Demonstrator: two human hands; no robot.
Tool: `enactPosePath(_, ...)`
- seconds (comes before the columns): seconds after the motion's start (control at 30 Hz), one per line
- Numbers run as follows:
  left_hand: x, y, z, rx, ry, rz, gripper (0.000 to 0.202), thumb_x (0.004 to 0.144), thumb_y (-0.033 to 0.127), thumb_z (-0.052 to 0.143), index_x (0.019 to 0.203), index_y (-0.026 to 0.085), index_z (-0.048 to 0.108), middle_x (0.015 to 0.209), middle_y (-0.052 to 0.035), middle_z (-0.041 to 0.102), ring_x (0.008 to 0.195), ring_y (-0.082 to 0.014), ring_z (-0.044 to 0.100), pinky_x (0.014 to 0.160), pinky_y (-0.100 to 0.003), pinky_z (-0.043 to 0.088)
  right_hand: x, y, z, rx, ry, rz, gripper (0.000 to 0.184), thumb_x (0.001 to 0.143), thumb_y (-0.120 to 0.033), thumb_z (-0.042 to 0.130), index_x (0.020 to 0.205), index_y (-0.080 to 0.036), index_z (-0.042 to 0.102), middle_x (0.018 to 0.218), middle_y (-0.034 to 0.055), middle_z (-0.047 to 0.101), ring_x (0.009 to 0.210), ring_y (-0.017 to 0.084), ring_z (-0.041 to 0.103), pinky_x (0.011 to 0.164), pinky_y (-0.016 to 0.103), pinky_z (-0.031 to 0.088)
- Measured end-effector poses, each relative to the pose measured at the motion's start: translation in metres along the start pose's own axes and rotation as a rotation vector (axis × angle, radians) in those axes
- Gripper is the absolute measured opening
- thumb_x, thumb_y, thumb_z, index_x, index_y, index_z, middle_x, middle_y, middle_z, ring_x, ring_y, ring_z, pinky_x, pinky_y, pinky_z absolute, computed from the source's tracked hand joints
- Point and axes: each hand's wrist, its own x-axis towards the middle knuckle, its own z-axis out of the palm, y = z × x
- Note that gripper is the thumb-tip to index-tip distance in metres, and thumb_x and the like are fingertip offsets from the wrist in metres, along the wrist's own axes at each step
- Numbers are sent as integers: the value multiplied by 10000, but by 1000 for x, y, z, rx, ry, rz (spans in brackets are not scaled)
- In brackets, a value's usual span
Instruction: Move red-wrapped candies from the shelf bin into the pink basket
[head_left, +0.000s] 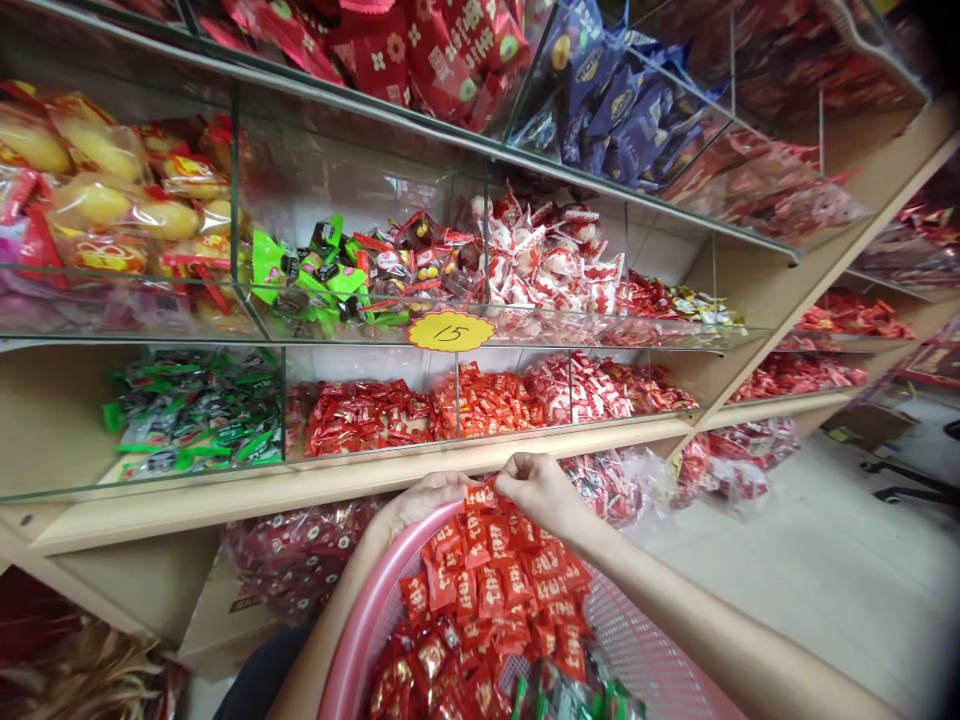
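Above the far rim of a pink plastic basket (356, 610), my two hands meet over one red wrapped candy (481, 497). My left hand (429, 497) pinches its left end, with the fingers closed. On the other side, my right hand (544, 490) is curled up with its fingertips closed at the right end. Many more red wrapped candies (491, 585) with pale lettering fill the basket below. Darker red shiny candies (424, 665) lie at the left inside it, and green-and-clear wrapped candies (562, 695) at the front.
Ahead stand wooden shelves (247, 505) with glass-fronted bins of wrapped sweets. A yellow price tag (451, 330) reading 15 hangs on the middle shelf. Beneath are bagged sweets (300, 560) and a cardboard box (225, 620). Pale floor (810, 520) shows at the right.
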Motion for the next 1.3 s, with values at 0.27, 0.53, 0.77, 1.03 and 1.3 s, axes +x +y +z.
enactPosePath(0.27, 4, -4, -9, 127, 85, -10, 216, 690, 281, 642, 820, 108, 632, 656, -16, 602, 551, -90, 525, 591, -221, 373, -1, -1, 1, 19, 18, -6, 133, 594, -249, 504, 502, -175, 442, 439, -55, 446, 425, 65, 368, 437, 198, 287)
enactPosePath(0.53, 2, 1, 1, 228, 93, -8, 226, 696, 316, 630, 770, 103, 638, 612, 0, 581, 511, -70, 477, 544, -199, 340, -6, 3, -2, 127, 30, 32, 133, 579, -244, 498, 486, -182, 425, 405, -68, 410, 400, 58, 338, 425, 198, 276)
enactPosePath(0.77, 3, 0, -1, 170, 107, -43, 338, 641, 297, 681, 916, 102, 652, 745, -56, 653, 622, -117, 563, 670, -241, 400, -11, 7, -3, 168, -9, 70, 160, 597, -239, 502, 483, -188, 403, 394, -68, 404, 383, 55, 318, 403, 200, 253)
enactPosePath(1.03, 1, 6, 3, 248, 112, -5, 156, 671, 238, 646, 752, 107, 629, 664, -7, 598, 570, -68, 509, 603, -186, 382, -16, 20, -4, 249, -4, 38, 179, 637, -250, 517, 516, -184, 403, 423, -73, 388, 404, 55, 311, 412, 199, 251)
enactPosePath(1.3, 1, 7, 3, 295, 103, 18, 160, 660, 245, 640, 733, 110, 596, 728, -19, 581, 618, -89, 501, 632, -212, 376, -28, 33, 3, 264, 110, 13, 153, 700, -257, 514, 591, -170, 452, 514, -55, 431, 464, 68, 340, 452, 204, 282)
